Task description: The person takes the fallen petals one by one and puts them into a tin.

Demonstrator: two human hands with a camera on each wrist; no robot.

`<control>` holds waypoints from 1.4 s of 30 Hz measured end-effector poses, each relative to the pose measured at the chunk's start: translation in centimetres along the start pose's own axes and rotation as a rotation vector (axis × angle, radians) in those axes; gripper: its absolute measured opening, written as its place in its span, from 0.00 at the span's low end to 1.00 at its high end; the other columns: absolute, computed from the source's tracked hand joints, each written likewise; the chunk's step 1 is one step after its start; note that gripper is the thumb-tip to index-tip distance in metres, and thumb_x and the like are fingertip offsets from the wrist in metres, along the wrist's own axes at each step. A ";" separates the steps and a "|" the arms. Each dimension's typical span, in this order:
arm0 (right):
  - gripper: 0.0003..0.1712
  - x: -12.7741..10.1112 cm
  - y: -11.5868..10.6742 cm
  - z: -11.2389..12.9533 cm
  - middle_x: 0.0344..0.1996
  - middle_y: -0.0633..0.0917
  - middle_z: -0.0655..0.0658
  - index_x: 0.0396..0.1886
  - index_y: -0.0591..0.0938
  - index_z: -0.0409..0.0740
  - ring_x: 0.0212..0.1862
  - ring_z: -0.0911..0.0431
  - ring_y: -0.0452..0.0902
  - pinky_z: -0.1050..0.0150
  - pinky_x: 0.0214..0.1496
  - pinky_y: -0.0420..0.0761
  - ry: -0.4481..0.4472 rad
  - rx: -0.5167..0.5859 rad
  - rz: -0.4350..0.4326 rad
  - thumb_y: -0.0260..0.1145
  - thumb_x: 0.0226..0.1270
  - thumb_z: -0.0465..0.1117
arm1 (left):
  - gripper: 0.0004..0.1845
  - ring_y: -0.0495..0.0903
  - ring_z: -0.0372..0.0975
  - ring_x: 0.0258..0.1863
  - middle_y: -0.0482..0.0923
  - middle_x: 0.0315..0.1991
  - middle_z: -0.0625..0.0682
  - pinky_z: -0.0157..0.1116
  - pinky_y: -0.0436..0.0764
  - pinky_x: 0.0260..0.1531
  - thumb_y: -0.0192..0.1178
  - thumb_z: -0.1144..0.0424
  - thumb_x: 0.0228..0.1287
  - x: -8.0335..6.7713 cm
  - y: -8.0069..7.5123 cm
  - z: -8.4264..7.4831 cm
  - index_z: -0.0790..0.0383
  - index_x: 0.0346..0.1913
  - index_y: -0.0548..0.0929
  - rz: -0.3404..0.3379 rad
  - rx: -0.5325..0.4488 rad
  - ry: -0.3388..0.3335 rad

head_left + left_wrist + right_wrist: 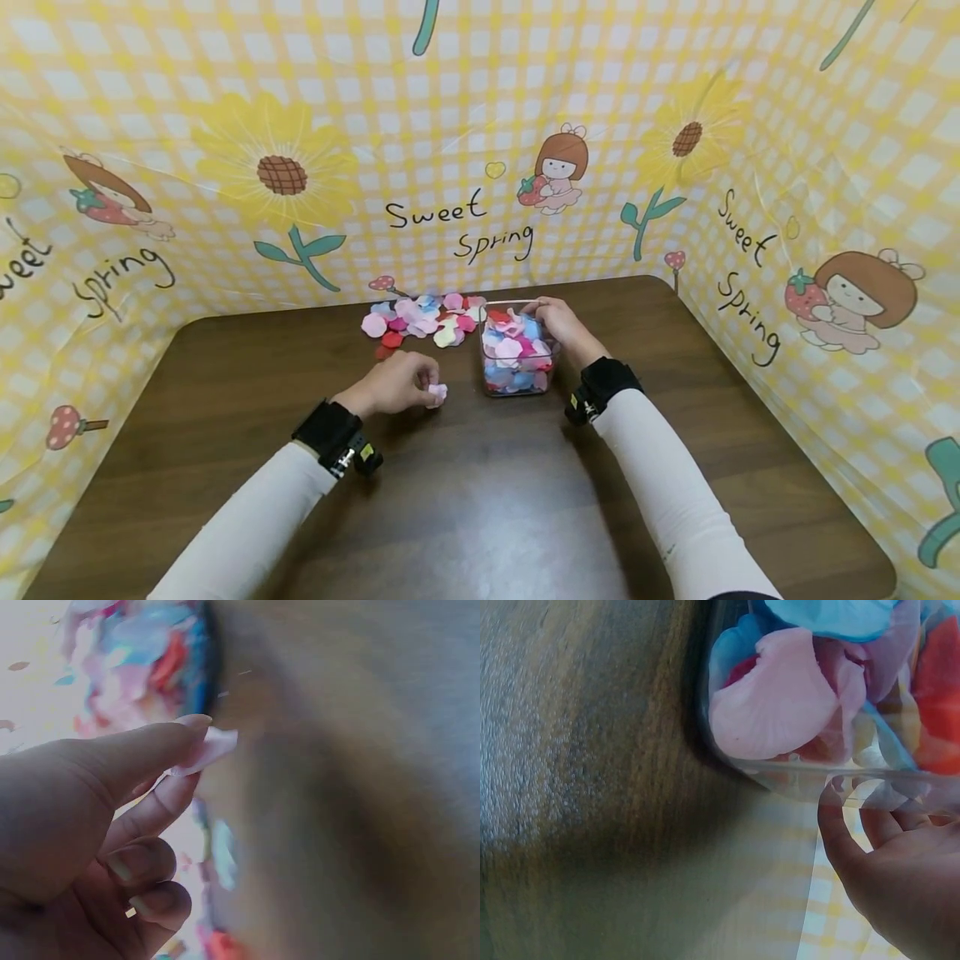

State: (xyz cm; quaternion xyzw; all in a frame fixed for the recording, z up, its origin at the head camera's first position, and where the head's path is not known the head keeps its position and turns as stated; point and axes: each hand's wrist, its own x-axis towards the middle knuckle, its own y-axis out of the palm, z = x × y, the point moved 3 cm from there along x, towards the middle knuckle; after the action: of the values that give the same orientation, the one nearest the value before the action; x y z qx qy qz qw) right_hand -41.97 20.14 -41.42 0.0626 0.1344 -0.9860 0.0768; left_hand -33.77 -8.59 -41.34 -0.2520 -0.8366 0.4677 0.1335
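Observation:
My left hand (396,382) pinches a pale pink fabric petal (206,752) between thumb and index finger, low over the table and left of the box. In the left wrist view the other fingers are curled in below. A clear plastic box (517,358) full of pink, blue and red petals stands on the table. At its far right corner, my right hand (561,323) grips the rim. The right wrist view shows the right thumb and fingers at the box's edge, partly seen through the plastic. A heap of loose petals (420,317) lies left of the box.
The dark wooden table (465,492) has rounded corners. Yellow checked cloth (450,125) with printed flowers and figures rises behind it and along both sides. Each forearm wears a black wrist strap with a camera over a white sleeve.

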 end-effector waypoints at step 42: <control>0.23 0.0 0.2 0.0 0.52 0.78 0.39 0.56 0.79 0.30 0.45 0.52 0.72 0.63 0.44 0.71 0.003 0.027 -0.009 0.44 0.68 0.30 | 0.15 0.82 0.51 0.53 0.86 0.49 0.56 0.56 0.78 0.48 0.69 0.58 0.66 2.4 -3.9 3.8 0.61 0.52 0.88 -0.192 0.109 -0.172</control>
State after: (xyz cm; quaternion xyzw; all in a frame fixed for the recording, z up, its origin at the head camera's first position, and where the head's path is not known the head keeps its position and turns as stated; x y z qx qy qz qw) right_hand -41.98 19.93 -41.48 0.0643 0.1216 -0.9879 0.0711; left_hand -38.70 -11.73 -40.08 -0.1223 -0.8386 0.5174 0.1189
